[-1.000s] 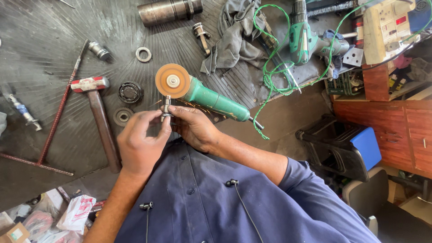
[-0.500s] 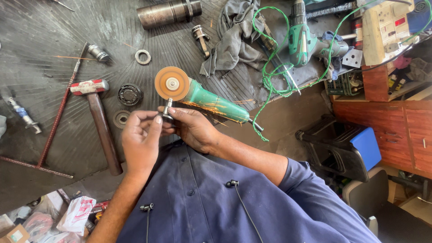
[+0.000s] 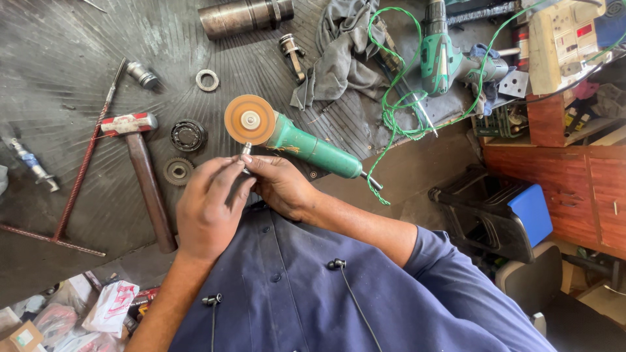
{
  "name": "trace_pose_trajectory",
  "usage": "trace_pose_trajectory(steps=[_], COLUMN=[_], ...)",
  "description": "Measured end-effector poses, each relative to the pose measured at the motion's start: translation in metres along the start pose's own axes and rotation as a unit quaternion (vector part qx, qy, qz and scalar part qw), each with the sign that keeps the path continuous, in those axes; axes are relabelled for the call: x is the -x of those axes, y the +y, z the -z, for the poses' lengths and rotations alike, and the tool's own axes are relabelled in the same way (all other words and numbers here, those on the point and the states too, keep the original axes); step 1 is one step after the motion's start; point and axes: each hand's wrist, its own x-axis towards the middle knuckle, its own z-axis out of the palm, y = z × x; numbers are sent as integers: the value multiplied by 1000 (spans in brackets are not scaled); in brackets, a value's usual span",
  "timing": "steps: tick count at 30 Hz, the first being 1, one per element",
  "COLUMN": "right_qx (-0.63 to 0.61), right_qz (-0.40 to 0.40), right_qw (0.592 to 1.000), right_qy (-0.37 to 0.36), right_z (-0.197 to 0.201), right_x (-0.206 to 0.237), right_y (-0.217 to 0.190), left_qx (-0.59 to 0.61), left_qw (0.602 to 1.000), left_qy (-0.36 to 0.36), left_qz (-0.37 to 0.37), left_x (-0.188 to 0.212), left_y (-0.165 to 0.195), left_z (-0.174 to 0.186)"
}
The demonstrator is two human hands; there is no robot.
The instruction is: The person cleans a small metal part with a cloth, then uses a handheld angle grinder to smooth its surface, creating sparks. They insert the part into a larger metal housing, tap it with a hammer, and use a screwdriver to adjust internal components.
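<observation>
Both of my hands meet over the near edge of the dark workbench (image 3: 72, 39). My left hand (image 3: 207, 212) and my right hand (image 3: 279, 186) pinch a small metal part (image 3: 246, 151) between their fingertips; only its shiny tip shows above the fingers. Just beyond it lies a green angle grinder (image 3: 306, 146) with an orange sanding disc (image 3: 249, 119) facing up. The disc's near edge is right by the small part.
A red-headed hammer (image 3: 138, 163), a bearing (image 3: 188, 135), a gear (image 3: 177, 171) and a ring (image 3: 208, 80) lie to the left. A steel cylinder (image 3: 244, 14), grey rag (image 3: 342, 52), green cable (image 3: 398, 104) and green drill (image 3: 440, 55) lie behind. Wooden drawers (image 3: 574, 189) stand right.
The small part has shifted slightly nearer the grinder disc, and my fingers have closed more tightly around it. The grinder and bench tools have not moved.
</observation>
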Motion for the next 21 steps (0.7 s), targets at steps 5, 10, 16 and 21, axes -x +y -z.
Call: trace_pose_trajectory(steps=[5,10,16,21], right_qx=[9,15,23,8], right_qz=[6,4,1,-6], right_qw=[1000,1000,999,1000], right_qy=[-2,16,26,12], right_z=[0,-2,-2,-3], right_x=[-1,0,0,1], right_y=[1,-1,-1,-1], left_qx=[55,231,358,378], left_qw=[996,952,889,873], left_qy=[16,22,29,11], left_qz=[67,197,284,308], left_x=[0,3,12,19], left_y=[1,-2,-20,-34], left_z=[-4,-10,-23,-31])
